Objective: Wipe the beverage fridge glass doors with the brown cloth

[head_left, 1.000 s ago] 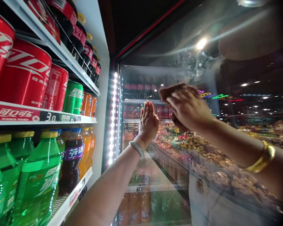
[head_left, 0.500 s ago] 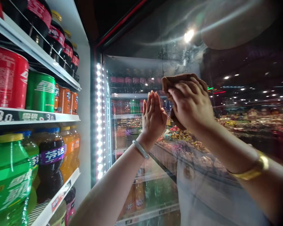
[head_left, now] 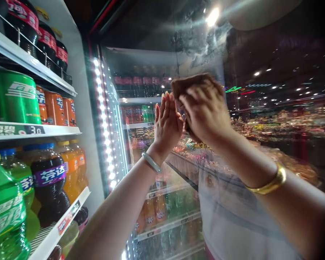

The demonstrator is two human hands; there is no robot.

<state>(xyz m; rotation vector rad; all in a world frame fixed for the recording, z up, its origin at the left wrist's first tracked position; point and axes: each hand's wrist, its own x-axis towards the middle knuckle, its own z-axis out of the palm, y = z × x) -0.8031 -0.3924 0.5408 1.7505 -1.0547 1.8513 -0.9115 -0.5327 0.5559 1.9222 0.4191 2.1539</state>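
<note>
My right hand [head_left: 204, 112], smeared by motion, presses a folded brown cloth [head_left: 185, 86] against the glass door [head_left: 141, 32]. Part of the cloth sticks out above the fingers and beside the thumb. Just left of it, my left hand [head_left: 168, 126] has its fingers stretched upward, close together, and rests against the glass with nothing in it. A pale bangle [head_left: 151, 162] circles the left wrist, a gold one [head_left: 271, 182] the right. Whitish smears [head_left: 206, 47] show on the glass above the cloth.
Lit shelves [head_left: 35, 131] on the left hold cans and bottles, among them a green bottle [head_left: 5, 202] and a dark one [head_left: 48, 177]. A bright light strip [head_left: 104, 122] runs beside the glass. Shelves, a shop and a light garment show in or through the glass.
The view has swung somewhat to the right, so the shelves slide left. My right hand with the cloth has come slightly nearer my left hand, which stays flat in place.
</note>
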